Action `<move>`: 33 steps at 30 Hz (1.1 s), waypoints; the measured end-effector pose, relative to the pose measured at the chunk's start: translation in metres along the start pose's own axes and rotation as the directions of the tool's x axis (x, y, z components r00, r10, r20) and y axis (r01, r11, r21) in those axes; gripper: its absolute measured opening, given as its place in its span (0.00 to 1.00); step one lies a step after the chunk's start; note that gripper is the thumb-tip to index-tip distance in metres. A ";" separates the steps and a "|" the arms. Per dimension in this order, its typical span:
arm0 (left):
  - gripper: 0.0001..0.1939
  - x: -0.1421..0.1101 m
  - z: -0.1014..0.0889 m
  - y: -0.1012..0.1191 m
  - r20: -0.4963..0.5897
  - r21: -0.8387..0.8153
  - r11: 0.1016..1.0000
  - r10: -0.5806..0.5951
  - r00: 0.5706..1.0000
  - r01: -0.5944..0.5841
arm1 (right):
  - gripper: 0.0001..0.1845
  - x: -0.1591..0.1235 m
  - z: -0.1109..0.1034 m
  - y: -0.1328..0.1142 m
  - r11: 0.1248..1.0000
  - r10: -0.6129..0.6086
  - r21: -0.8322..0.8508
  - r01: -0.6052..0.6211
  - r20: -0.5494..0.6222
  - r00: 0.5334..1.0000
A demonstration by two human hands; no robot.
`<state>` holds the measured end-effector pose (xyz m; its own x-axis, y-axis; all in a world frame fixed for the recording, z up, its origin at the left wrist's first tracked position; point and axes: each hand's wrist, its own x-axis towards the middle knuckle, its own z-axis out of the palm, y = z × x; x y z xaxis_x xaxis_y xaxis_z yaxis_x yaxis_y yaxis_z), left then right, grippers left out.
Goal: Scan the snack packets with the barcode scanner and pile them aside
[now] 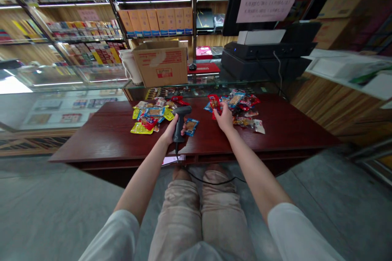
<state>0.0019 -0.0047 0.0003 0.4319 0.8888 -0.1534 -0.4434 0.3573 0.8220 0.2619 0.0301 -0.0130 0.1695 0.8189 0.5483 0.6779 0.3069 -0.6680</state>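
My left hand point(172, 129) is wrapped round the grip of a dark barcode scanner point(180, 120), its head pointing right over the dark red table point(107, 138). A blue snack packet point(191, 126) lies just beside the scanner. My right hand point(224, 117) is closed on a red snack packet point(214, 104) at the near edge of the right pile of packets point(243, 110). Another pile of yellow, blue and red packets point(150, 116) lies left of the scanner.
An open cardboard box point(161, 63) and a white bucket point(131, 67) stand on the glass counter behind the table. A black register with a printer point(266, 55) is at the back right. Shelves of boxed goods point(153, 0) fill the wall. A cable point(211, 181) hangs under the table.
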 end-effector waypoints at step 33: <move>0.26 0.045 0.005 0.020 0.070 -0.036 0.999 -0.016 0.997 0.019 | 0.30 -0.002 0.012 -0.020 0.863 -0.015 -0.423 0.277 0.526 0.850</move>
<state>0.0166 0.0411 0.0130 0.4928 0.8607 -0.1282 -0.4632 0.3842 0.7986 0.2393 0.0277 -0.0067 -0.2425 0.9467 0.2120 0.9343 0.2867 -0.2117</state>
